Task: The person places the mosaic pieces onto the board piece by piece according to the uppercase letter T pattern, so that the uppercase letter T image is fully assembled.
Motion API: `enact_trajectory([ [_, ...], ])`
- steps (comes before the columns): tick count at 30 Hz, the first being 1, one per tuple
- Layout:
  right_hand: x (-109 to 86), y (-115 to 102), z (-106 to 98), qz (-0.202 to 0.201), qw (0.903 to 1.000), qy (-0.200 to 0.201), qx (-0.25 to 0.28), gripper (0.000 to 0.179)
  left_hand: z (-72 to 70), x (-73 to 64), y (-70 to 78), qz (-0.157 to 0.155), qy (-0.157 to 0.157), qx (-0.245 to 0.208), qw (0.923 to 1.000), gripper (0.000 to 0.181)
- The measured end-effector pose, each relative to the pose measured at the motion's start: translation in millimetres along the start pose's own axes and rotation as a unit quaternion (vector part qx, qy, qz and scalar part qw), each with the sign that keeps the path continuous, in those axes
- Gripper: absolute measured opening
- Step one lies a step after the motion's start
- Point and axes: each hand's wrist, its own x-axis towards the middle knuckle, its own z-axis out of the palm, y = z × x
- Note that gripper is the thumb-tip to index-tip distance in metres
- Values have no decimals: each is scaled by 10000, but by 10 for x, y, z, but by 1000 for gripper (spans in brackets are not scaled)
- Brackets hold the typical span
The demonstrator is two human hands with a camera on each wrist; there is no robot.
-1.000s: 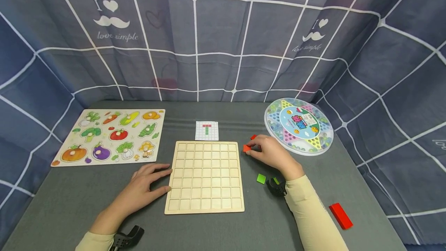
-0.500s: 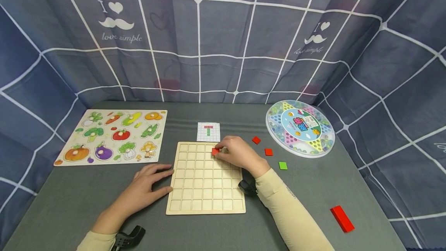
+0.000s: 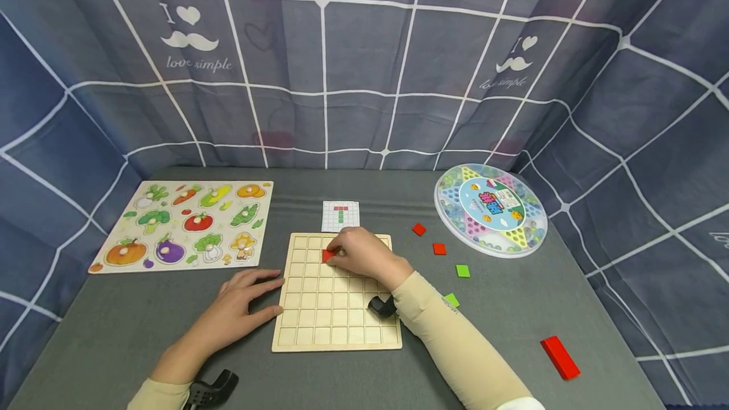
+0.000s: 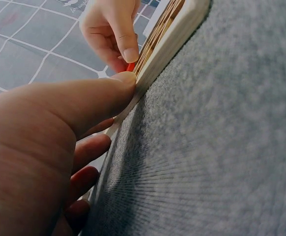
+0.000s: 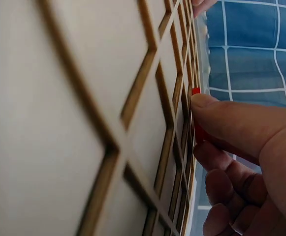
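Observation:
My right hand (image 3: 367, 255) pinches a red square tile (image 3: 327, 256) between thumb and fingers over the upper part of the wooden grid board (image 3: 316, 320). In the right wrist view, the red tile (image 5: 198, 132) is at the thumb tip, right at the board's raised ridges. My left hand (image 3: 236, 307) lies at the board's left side, its spread fingertips and thumb at the edge. The left wrist view shows the left thumb (image 4: 96, 98) against the board's rim. Behind the board is a small white grid card (image 3: 351, 221) printed with a red and green T shape.
Right of the board lie red tiles (image 3: 439, 248) and green tiles (image 3: 463, 271), one partly behind the right sleeve. A red bar (image 3: 560, 357) lies farther right. A round Chinese checkers box (image 3: 529, 233) stands back right, a vegetable picture board (image 3: 176, 226) back left.
My right hand has picked up a red tile right of the board and carried it left over the grid, then farther left and slightly nearer. The left hand stays at the edge.

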Motion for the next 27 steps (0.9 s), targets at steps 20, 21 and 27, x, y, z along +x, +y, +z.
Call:
enact_trajectory([
  [20,40,-39,-28,201,9995,-60,246,25,3,-5,2,-16,6,26,10000,52],
  [21,26,-33,-42,241,9993,-69,274,28,6,-6,2,-11,9,34,10000,52],
  [27,-89,61,-183,436,9980,117,438,39,14,-4,5,27,52,49,10000,52],
])
